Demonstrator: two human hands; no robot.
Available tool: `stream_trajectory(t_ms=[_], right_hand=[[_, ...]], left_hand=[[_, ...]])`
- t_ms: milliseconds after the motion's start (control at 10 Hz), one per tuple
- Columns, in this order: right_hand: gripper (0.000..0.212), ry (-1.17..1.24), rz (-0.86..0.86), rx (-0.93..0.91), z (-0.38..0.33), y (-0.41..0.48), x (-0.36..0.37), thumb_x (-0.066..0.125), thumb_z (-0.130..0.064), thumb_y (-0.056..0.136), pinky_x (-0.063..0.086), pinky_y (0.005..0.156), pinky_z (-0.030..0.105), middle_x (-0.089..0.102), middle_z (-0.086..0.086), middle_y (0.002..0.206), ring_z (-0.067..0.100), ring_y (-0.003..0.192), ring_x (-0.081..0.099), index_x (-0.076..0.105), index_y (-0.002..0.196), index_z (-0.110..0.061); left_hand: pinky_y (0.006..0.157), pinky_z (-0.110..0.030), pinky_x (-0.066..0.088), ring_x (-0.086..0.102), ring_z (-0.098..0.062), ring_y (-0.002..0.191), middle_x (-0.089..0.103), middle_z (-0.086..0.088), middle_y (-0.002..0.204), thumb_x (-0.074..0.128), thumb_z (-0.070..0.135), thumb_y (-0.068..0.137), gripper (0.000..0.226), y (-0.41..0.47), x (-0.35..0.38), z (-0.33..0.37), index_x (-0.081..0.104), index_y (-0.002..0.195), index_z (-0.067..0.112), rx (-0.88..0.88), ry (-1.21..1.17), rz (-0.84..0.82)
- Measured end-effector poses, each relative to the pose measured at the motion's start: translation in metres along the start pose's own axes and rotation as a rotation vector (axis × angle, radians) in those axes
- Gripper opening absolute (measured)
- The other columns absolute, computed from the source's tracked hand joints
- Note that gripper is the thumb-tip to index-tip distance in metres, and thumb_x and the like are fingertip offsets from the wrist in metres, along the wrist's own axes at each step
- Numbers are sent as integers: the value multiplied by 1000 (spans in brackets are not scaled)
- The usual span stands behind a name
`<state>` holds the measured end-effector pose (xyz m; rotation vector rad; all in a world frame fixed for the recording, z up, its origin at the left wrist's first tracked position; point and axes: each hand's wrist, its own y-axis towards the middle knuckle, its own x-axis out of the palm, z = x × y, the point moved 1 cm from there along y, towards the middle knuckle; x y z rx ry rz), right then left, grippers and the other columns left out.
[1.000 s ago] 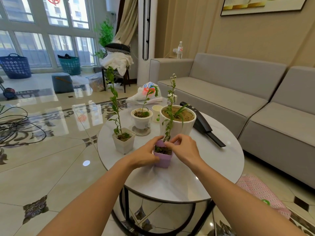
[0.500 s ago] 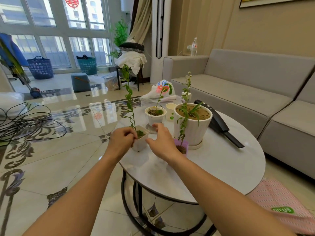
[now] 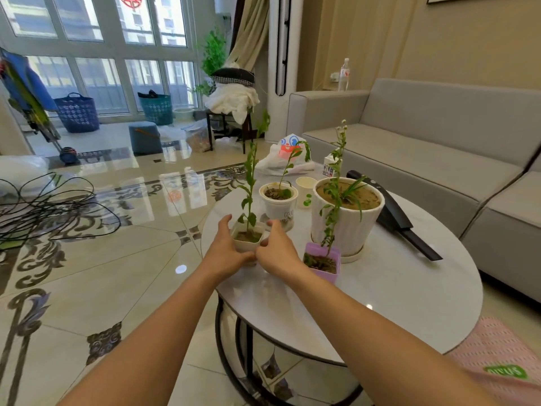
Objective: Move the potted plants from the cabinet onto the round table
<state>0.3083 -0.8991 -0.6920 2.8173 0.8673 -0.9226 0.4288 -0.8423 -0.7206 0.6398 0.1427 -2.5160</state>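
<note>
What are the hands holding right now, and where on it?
Both hands, left and right, clasp the small white square pot by its opposite sides near the rim, as it sits on the round table.

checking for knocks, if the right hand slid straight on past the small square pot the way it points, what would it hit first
Probably the round white pot on its saucer, just beyond the right hand; its fingers nearly reach it already, though depth is hard to judge.
</note>
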Motion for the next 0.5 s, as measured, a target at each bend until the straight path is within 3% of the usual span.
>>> stream_trajectory(t_ms=[100,200,300,400,500], right_hand=[[83,11,-15,-13,1,-1,-1,62,0,89,46,101,34,57,15,139,30,130,55,20,158,-17],[83,19,-15,-9,3,-1,-4,60,-1,90,47,102,36,60,13,138,29,129,56,18,159,-20],[80,11,-18,-14,5,-3,-8,61,-6,92,48,96,35,63,12,134,27,123,59,20,159,-20],[69,12,-14,-32,6,-8,-18,62,-11,94,48,84,31,62,10,128,22,109,59,29,154,-18],[66,31,5,-85,1,-17,-28,64,-14,93,55,91,38,62,6,119,25,111,62,33,152,-19]], left_hand=[[48,2,41,51,-25,123,43,-18,150,85,16,76,113,4,3,2,6,156,25,-7,-26,5],[46,-2,43,51,-18,110,51,-21,142,83,12,77,113,9,5,1,4,156,28,-22,-43,-8],[81,-17,45,50,-28,129,52,-19,142,86,21,74,116,11,5,-2,4,154,34,-49,-50,-23],[104,-38,38,42,-30,139,54,-18,142,89,25,70,120,9,2,0,4,154,35,-57,-66,-19],[111,-43,36,37,-30,142,36,-13,155,91,25,68,121,-1,-1,8,7,155,33,-29,-117,29]])
